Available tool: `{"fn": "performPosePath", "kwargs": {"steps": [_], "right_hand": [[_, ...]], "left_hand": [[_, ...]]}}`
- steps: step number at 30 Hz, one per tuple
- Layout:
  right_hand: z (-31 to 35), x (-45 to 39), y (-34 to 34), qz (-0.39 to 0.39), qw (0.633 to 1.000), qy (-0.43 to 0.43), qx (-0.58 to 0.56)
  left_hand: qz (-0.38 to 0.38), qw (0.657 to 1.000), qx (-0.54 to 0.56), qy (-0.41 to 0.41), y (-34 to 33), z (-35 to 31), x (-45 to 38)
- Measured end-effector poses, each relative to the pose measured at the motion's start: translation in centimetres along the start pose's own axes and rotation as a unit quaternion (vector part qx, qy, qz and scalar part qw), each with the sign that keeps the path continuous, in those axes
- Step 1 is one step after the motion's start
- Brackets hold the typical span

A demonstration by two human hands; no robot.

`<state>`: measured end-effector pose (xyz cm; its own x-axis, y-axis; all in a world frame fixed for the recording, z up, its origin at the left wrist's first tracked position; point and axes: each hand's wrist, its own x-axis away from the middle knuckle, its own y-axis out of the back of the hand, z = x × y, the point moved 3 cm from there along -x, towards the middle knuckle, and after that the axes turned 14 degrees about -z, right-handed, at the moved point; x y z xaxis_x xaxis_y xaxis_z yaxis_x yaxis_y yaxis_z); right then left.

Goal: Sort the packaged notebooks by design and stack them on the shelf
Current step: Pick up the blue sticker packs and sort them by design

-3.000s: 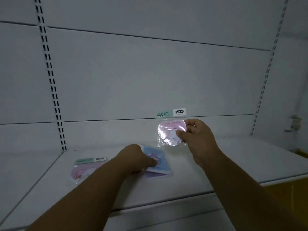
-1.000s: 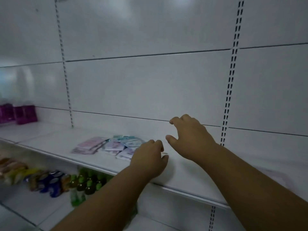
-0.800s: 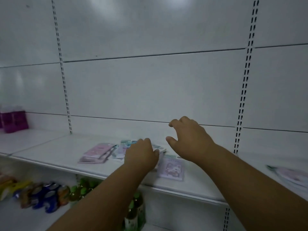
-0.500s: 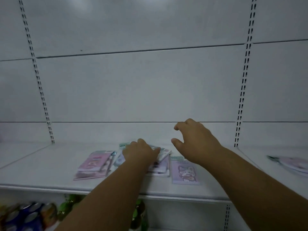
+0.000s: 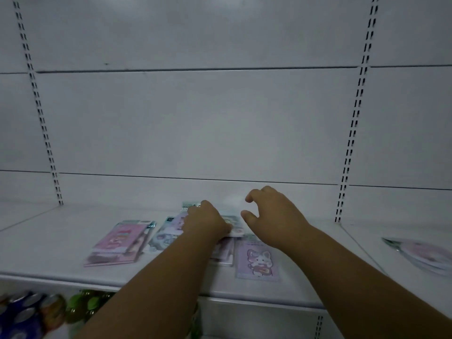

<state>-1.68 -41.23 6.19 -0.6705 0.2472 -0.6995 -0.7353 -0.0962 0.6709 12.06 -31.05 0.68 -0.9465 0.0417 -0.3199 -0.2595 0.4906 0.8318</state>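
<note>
On the white shelf (image 5: 61, 243), head view (the only one): an unsorted pile of packaged notebooks (image 5: 168, 237) sits mid-shelf, packets overlapping at odd angles. Left hand (image 5: 206, 222) is down on the pile, fingers curled onto a pale packet (image 5: 233, 225) near the top; looks like it grips or pins that packet, but the fingertips are hidden behind the knuckles so contact type is a guess. Right hand (image 5: 271, 216) hovers just beside and slightly above the pile, fingers loosely curled, thumb apart, holding nothing, so that grip is released. Pink stack (image 5: 117, 243) lies left of the pile, several packets roughly aligned, looks like one sorted design. Lilac notebook with a cartoon animal (image 5: 256, 263) lies flat alone near the front edge, under the right forearm, just beside the pile. Round pink packets (image 5: 425, 253) sit well apart on the next shelf bay to the right, blurred, likely another sorted group. Bottles (image 5: 83, 305) and cans on the lower shelf are blurred and irrelevant. Step in hand, my read: picking the next packet out of the mixed pile, sort is partway. Next move calls for lifting one packet clear without dragging its neighbours, since plastic sleeves slide easily; reading its design, then carrying it to the matching group. Right hand is free to steady the pile or take a second packet. Printed designs in the pile are too blurred to tell apart.
</note>
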Motion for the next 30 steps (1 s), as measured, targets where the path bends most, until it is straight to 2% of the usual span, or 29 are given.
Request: {"fn": "performPosePath", "kwargs": {"steps": [2, 4, 7, 9, 13, 18, 24, 30], "right_hand": [[-0.6, -0.1, -0.3, -0.003, 1.0, 0.003, -0.008], [-1.4, -0.3, -0.4, -0.006, 1.0, 0.006, -0.015], [-2.3, -0.3, -0.7, -0.01, 1.0, 0.005, -0.029], [-2.6, -0.4, -1.1, -0.003, 0.999, 0.003, -0.043], [-1.6, -0.7, -2.4, 0.017, 0.997, 0.011, -0.08], [2.0, -0.6, -5.1, 0.046, 0.991, 0.037, -0.116], [7.3, -1.3, -9.8, 0.105, 0.988, 0.002, -0.116], [10.9, -3.5, -14.5, 0.13, 0.989, -0.03, 0.062]], "left_hand": [[0.0, 1.0, -0.023, 0.008, 0.0, -0.5, 0.2], [-0.026, 0.999, 0.001, 0.033, 0.3, -0.9, 0.3], [-0.105, 0.992, 0.065, 0.027, 1.3, -1.0, 0.3], [-0.119, 0.981, 0.152, 0.032, 2.3, -0.6, 0.3], [-0.132, 0.928, 0.334, 0.104, 6.2, 1.8, 0.7], [-0.176, 0.815, 0.531, 0.152, 10.8, 6.3, 2.6], [-0.151, 0.745, 0.63, 0.161, 13.6, 10.9, 3.1], [-0.096, 0.719, 0.676, 0.128, 14.9, 15.0, 0.6]]}}
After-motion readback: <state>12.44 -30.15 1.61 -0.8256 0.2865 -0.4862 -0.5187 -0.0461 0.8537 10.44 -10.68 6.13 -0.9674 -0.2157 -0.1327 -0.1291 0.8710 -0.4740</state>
